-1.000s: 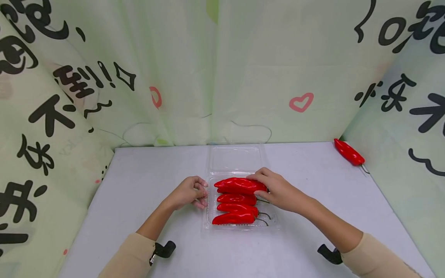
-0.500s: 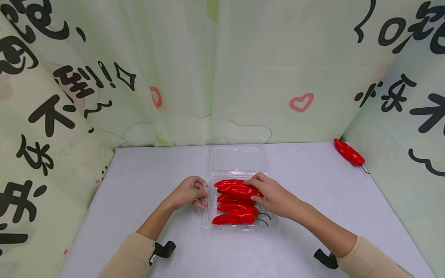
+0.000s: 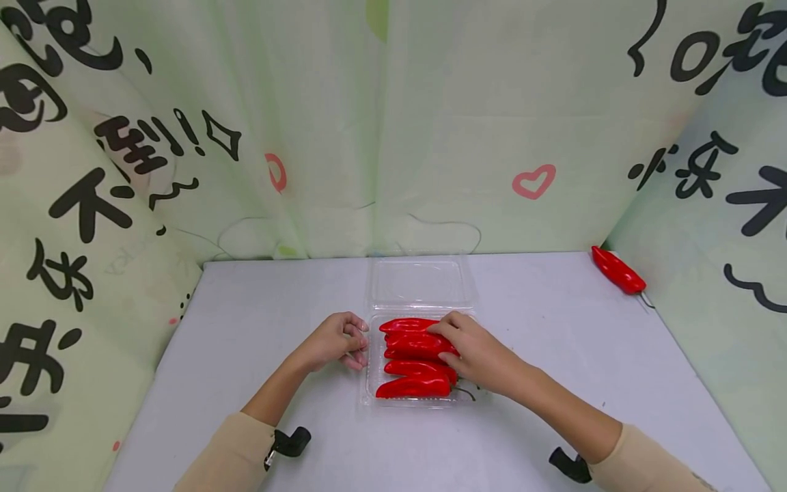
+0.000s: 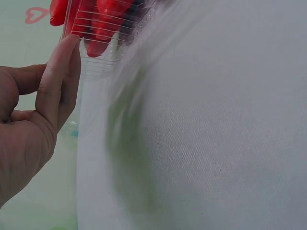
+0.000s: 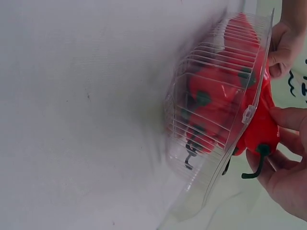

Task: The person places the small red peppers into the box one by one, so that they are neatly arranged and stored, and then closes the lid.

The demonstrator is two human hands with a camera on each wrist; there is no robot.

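Observation:
Several red chili peppers lie side by side in a clear plastic clamshell box (image 3: 371,395), tips to the left and stems to the right. My right hand (image 3: 482,352) grips one red chili pepper (image 5: 263,132) by its stem end, thumb on one side and fingers on the other. The right wrist view shows that pepper at the rim, its green cap and curved stem sticking out beyond the fingers. My left hand (image 3: 335,339) stays at the box's left side. In the left wrist view its fairly straight fingers (image 4: 53,88) touch the box wall with their tips.
The box's clear lid (image 3: 419,281) lies folded back toward the rear curtain. Another red chili pepper (image 3: 617,270) lies at the table's far right corner. Printed curtains (image 3: 455,137) enclose the white table (image 3: 277,287) at the back and sides.
My right hand has moved left and toward me with its pepper, from the back of the row to over the middle peppers. The left hand has stayed still.

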